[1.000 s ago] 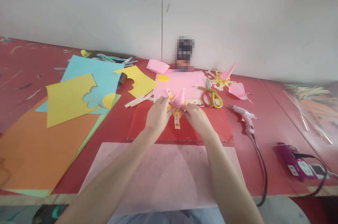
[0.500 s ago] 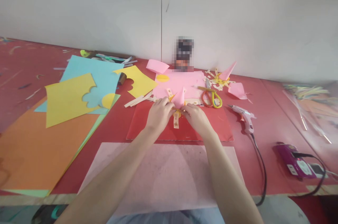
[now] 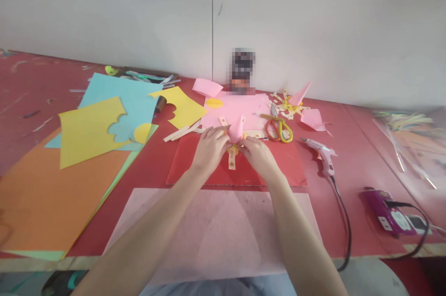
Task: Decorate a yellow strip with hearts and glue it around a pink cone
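Both my hands meet at a small paper craft [image 3: 236, 132] on a red sheet [image 3: 282, 166]: a pink paper cone on a yellow disc with cream star-printed strips. My left hand [image 3: 209, 149] pinches the craft from the left, fingers curled around its base. From the right, my right hand [image 3: 256, 156] presses fingers against the cone's foot. One cream strip [image 3: 232, 161] hangs down between the two hands.
Scissors with yellow and red handles [image 3: 278, 128] lie just right on a pink sheet [image 3: 240, 108]. A glue gun [image 3: 322, 154] with a black cord and a purple device [image 3: 390, 214] sit at right. Yellow, blue and orange sheets [image 3: 90, 131] cover the left. A second finished cone craft [image 3: 296, 101] stands behind.
My left hand's fingers have crept a little up and right along the craft's left side. The right hand stays put at the cone's base.
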`<state>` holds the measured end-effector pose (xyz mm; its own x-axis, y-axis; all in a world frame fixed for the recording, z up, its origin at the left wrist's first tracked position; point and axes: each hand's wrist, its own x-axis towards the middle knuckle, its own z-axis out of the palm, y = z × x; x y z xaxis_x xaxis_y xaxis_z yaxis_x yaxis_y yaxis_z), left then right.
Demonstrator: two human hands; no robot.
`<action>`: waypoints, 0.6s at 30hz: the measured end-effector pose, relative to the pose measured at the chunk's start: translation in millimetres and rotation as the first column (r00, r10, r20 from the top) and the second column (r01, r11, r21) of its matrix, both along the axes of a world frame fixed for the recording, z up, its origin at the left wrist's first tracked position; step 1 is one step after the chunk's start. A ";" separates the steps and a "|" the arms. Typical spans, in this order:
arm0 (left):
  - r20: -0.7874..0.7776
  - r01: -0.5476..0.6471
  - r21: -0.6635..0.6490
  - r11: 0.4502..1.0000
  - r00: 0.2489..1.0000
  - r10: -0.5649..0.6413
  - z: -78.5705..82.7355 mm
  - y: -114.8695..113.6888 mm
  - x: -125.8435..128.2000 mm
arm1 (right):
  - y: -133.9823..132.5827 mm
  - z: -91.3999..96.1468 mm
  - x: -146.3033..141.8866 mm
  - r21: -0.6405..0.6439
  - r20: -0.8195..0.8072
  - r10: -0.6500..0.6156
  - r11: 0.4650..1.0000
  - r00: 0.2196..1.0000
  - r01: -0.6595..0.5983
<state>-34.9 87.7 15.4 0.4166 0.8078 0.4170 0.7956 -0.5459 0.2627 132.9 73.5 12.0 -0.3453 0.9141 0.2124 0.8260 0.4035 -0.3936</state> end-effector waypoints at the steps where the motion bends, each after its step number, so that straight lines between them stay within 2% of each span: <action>1: 0.000 -0.001 0.001 1.000 1.000 0.001 0.0 -0.1 0.0 | 0.0 0.2 -0.2 -0.001 0.001 -0.001 1.000 1.000 0.001; 18: 0.022 0.015 0.043 0.999 1.000 -0.016 -3.0 1.6 0.6 | 1.4 -1.4 -1.6 0.050 0.028 0.000 0.999 1.000 -0.002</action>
